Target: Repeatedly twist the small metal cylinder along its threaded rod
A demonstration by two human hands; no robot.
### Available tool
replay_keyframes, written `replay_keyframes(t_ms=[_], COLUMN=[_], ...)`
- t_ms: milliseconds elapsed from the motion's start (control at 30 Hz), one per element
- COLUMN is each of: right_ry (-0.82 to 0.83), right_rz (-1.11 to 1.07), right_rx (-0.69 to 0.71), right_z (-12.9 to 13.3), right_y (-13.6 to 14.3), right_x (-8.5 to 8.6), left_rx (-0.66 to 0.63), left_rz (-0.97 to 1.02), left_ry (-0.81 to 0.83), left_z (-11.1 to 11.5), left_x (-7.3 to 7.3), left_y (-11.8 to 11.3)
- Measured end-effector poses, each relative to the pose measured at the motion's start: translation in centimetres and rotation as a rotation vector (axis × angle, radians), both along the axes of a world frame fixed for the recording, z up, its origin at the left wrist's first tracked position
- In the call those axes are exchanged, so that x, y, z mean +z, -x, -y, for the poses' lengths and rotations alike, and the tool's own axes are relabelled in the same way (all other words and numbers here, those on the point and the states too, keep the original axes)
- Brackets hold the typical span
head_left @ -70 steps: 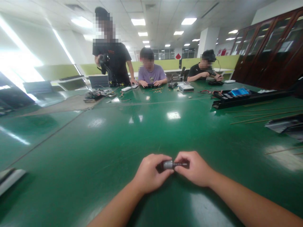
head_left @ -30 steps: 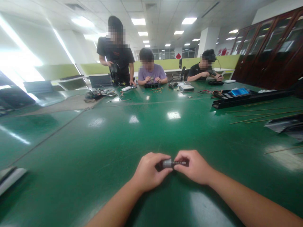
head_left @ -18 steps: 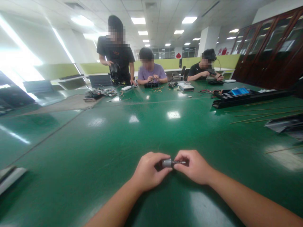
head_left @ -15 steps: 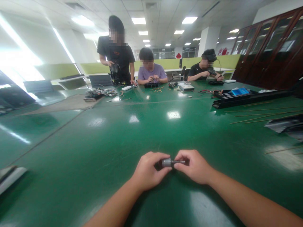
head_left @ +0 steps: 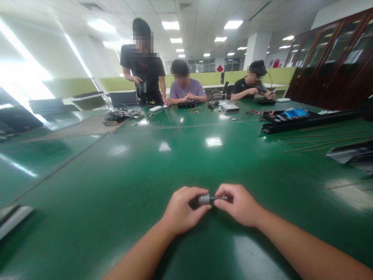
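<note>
The left hand [head_left: 182, 212] hides one end of a grey metal cylinder [head_left: 204, 200]; tiny yellow pieces [head_left: 193, 111] near the green tabletop's [head_left: 140, 171] far edge are indistinct.

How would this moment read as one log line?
left hand: holds grey metallic-looking cylinder | right hand: pinches its thin dark shaft | beneath: glossy green tabletop

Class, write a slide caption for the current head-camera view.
At a green table, the left hand grips a small grey cylinder while the right hand holds the thin dark shaft at its end.
</note>
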State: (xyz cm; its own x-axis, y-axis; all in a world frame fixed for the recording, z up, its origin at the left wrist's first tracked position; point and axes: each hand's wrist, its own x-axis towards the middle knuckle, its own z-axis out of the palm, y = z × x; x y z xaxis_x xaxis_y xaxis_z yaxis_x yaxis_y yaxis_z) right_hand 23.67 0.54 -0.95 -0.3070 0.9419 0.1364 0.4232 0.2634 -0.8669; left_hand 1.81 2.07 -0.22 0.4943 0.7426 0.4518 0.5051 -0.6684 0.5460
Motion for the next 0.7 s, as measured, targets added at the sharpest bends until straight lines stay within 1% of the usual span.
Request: replay_keyframes(t_ms=[233, 467, 700], right_ry=[0.006, 0.046, 0.038], right_rz=[-0.01, -0.056, -0.055], right_rx=[-0.004, 0.009, -0.003], right_z=[-0.04, 0.03, 0.08], right_y=[-0.02, -0.05, -0.07], right_x=[0.13, 0.04, 0.13], left_rx=[-0.008, -0.01, -0.001], left_rz=[0.017, 0.023, 0.036], left_ry=[-0.015, -0.031, -0.031], left_z=[0.0, -0.01, 0.03], left_x=[0.0, 0.02, 0.1], left_y=[0.03, 0.2, 0.12])
